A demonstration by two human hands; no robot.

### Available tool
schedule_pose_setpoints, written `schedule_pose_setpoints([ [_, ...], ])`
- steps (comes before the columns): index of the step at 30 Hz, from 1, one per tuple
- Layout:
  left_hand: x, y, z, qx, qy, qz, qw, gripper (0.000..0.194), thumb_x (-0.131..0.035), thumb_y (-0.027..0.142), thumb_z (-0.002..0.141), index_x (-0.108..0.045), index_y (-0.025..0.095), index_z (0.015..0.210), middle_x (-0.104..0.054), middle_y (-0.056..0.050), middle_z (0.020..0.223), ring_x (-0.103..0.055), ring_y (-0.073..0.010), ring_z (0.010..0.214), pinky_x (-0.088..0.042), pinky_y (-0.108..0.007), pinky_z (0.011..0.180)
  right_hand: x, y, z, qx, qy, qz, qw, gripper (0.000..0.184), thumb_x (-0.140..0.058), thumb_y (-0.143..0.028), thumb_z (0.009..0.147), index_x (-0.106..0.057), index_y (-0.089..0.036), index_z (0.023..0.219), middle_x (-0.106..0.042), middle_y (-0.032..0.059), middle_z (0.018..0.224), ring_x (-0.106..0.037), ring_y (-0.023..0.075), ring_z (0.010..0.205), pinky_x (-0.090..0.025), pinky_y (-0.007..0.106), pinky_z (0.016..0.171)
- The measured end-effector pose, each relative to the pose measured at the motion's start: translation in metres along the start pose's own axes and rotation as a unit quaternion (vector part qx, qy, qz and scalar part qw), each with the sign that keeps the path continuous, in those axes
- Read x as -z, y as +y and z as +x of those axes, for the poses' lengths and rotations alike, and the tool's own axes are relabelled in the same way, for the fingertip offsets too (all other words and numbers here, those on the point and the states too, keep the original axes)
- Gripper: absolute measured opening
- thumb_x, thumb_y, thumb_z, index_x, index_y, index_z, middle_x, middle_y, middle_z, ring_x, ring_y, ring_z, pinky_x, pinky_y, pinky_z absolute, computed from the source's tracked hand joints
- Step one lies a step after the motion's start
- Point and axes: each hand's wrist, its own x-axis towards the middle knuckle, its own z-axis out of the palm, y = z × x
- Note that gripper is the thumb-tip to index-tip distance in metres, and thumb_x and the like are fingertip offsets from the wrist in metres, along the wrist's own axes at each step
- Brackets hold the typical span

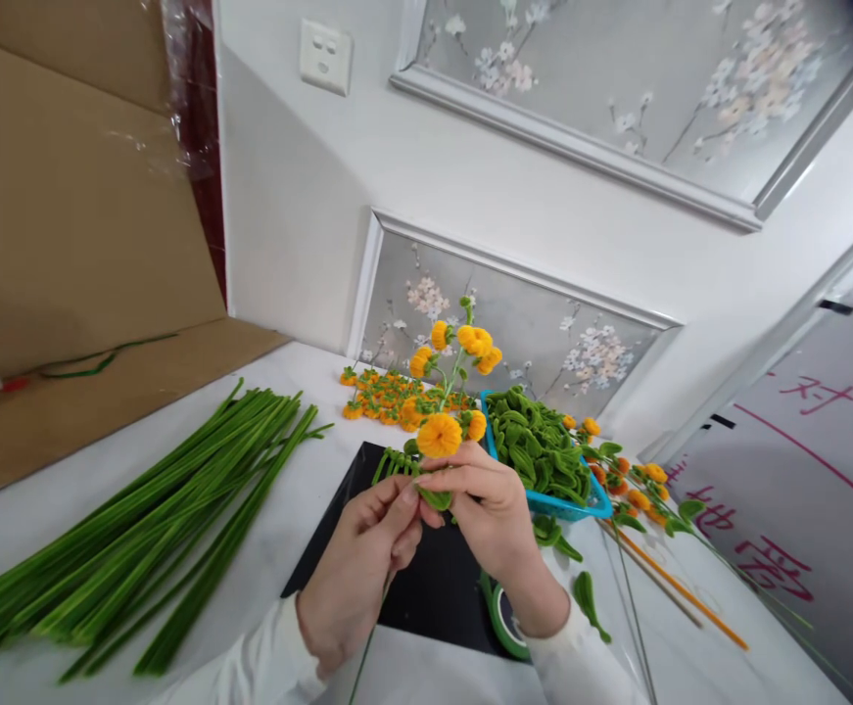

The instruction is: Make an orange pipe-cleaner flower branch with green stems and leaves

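In front of me stands a flower stem point(458, 370) with several fuzzy orange blooms, made of pipe cleaner by its look. My left hand point(367, 548) pinches it low down, thumb against the fingers. Opposite, my right hand point(489, 504) is closed at the same spot, its fingertips meeting the left ones. A fuzzy green leaf point(437, 499) shows between the fingertips of both hands, close to the stem. The exact grip on leaf and stem is partly hidden by the fingers. Beside my right wrist lies a roll of green tape point(505, 619).
Long green pipe cleaners point(168, 519) lie bundled at left. Under my hands is a black mat point(433, 597). Behind are loose orange flower heads point(382, 397) and a blue basket point(600, 504) of green leaves. Finished-looking flower stems point(642, 499) and an orange rod point(690, 597) lie right.
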Motion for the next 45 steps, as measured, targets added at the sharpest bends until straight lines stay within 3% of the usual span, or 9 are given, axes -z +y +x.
schedule_pose_setpoints([
  [6,-0.001,0.003,0.001,-0.004,0.009,-0.016,1.000,0.018,-0.067,0.033,0.077,-0.065,0.016,0.076,-0.060,0.000,0.065,-0.036,-0.0054,0.048,-0.024,-0.017,0.042,0.012,0.003,0.003,-0.075,-0.030,0.056,0.995,0.019,-0.061,-0.017,0.079,-0.073,-0.023,0.091,-0.067,0.0042,0.092,-0.063,0.0150,0.079,-0.052,0.026,0.067],
  [11,0.000,0.009,0.003,0.013,0.032,0.000,0.999,0.017,-0.073,0.031,0.071,-0.069,0.017,0.079,-0.067,-0.003,0.080,-0.057,-0.0144,0.074,-0.047,-0.025,0.069,0.035,-0.001,0.004,-0.211,-0.113,0.040,0.970,0.025,-0.065,-0.027,0.077,-0.067,-0.017,0.100,-0.068,0.0067,0.095,-0.064,0.0173,0.083,-0.052,0.026,0.068],
  [13,0.001,0.011,0.005,-0.001,0.055,0.038,0.998,0.015,-0.073,0.031,0.070,-0.069,0.016,0.073,-0.067,-0.003,0.078,-0.058,-0.0159,0.078,-0.046,-0.025,0.072,0.033,-0.002,0.002,-0.260,-0.172,0.040,0.949,0.023,-0.066,-0.030,0.077,-0.067,-0.015,0.094,-0.070,0.0056,0.084,-0.065,0.0170,0.077,-0.052,0.026,0.065],
  [16,0.003,0.016,0.008,-0.031,0.091,0.086,0.992,0.018,-0.073,0.032,0.070,-0.065,0.017,0.064,-0.065,-0.001,0.068,-0.057,-0.0149,0.069,-0.045,-0.025,0.067,0.016,-0.002,-0.004,-0.269,-0.243,0.048,0.931,0.018,-0.061,-0.031,0.080,-0.069,-0.016,0.082,-0.070,0.0032,0.074,-0.065,0.0146,0.069,-0.049,0.021,0.056],
  [19,0.005,0.023,0.010,-0.049,0.073,0.117,0.989,0.018,-0.071,0.034,0.072,-0.064,0.018,0.066,-0.061,0.001,0.065,-0.054,-0.0143,0.064,-0.044,-0.024,0.060,-0.001,0.000,-0.007,-0.275,-0.202,0.077,0.937,0.028,-0.055,-0.035,0.085,-0.068,-0.015,0.070,-0.068,0.0023,0.065,-0.065,0.0120,0.060,-0.047,0.019,0.052],
  [24,0.011,0.028,0.010,-0.049,-0.024,0.110,0.992,0.016,-0.066,0.032,0.076,-0.065,0.018,0.069,-0.055,0.002,0.062,-0.051,-0.0136,0.060,-0.044,-0.025,0.055,-0.007,0.002,-0.007,-0.309,-0.168,0.144,0.925,0.035,-0.061,-0.047,0.079,-0.069,-0.014,0.072,-0.069,0.0043,0.065,-0.067,0.0131,0.060,-0.052,0.021,0.055],
  [29,0.014,0.029,0.012,-0.033,0.004,0.059,0.998,0.014,-0.072,0.029,0.071,-0.068,0.016,0.071,-0.056,0.001,0.062,-0.050,-0.0122,0.056,-0.043,-0.023,0.049,-0.015,-0.002,-0.010,-0.330,-0.138,0.196,0.913,0.035,-0.066,-0.048,0.074,-0.069,-0.014,0.068,-0.069,0.0044,0.065,-0.067,0.0135,0.061,-0.052,0.021,0.055],
  [35,0.009,0.036,0.010,0.029,-0.014,0.007,0.999,0.024,-0.076,0.033,0.065,-0.060,0.017,0.058,-0.046,0.005,0.049,-0.038,-0.0075,0.039,-0.038,-0.022,0.037,-0.030,-0.007,-0.011,-0.335,-0.096,0.237,0.907,0.033,-0.068,-0.045,0.073,-0.071,-0.013,0.068,-0.069,0.0043,0.062,-0.066,0.0132,0.058,-0.052,0.022,0.056],
  [45,0.015,0.032,0.012,-0.061,0.021,0.115,0.991,0.017,-0.070,0.033,0.073,-0.065,0.018,0.067,-0.050,0.003,0.057,-0.044,-0.0094,0.050,-0.040,-0.021,0.043,-0.040,-0.006,-0.013,-0.298,-0.038,0.207,0.931,0.026,-0.064,-0.040,0.078,-0.072,-0.017,0.070,-0.068,0.0027,0.065,-0.065,0.0160,0.063,-0.053,0.027,0.060],
])
